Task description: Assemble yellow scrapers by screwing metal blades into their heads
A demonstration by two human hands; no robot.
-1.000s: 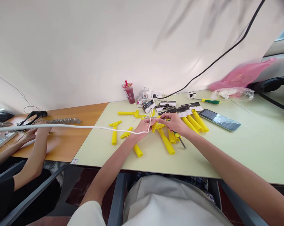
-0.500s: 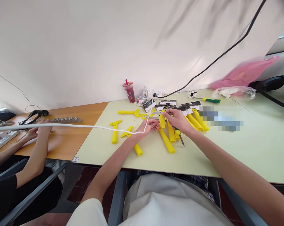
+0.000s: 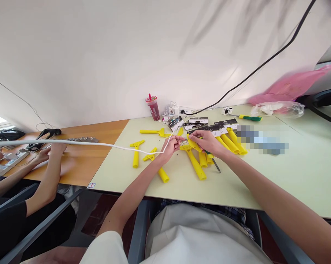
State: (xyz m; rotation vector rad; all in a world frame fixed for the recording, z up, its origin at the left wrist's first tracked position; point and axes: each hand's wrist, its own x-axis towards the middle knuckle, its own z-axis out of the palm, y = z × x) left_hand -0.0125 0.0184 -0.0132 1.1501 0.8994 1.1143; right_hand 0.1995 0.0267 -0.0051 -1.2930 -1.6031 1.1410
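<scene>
Fingers of your right hand (image 3: 209, 142) pinch a yellow plastic piece (image 3: 194, 144); your left hand (image 3: 171, 146) curls near it, its hold unclear.

The handles (image 3: 195, 165) and held piece (image 3: 194, 144) are solid yellow; the worktop (image 3: 114, 170), pale greenish cream; the cards (image 3: 231, 122), black and white; the far screwdriver (image 3: 252, 118), green and yellow; the bag (image 3: 290, 86), pink; the cloth (image 3: 233, 213), blue-checked.

The only view looks from the wearer's head, above and behind the fingers (image 3: 177, 140), facing forward and down. It stands back far enough to take in the wall (image 3: 99, 62) beyond the fingers, the tabletop (image 3: 305, 165) around them and the wearer's shirt (image 3: 198, 242) on their near side.
</scene>
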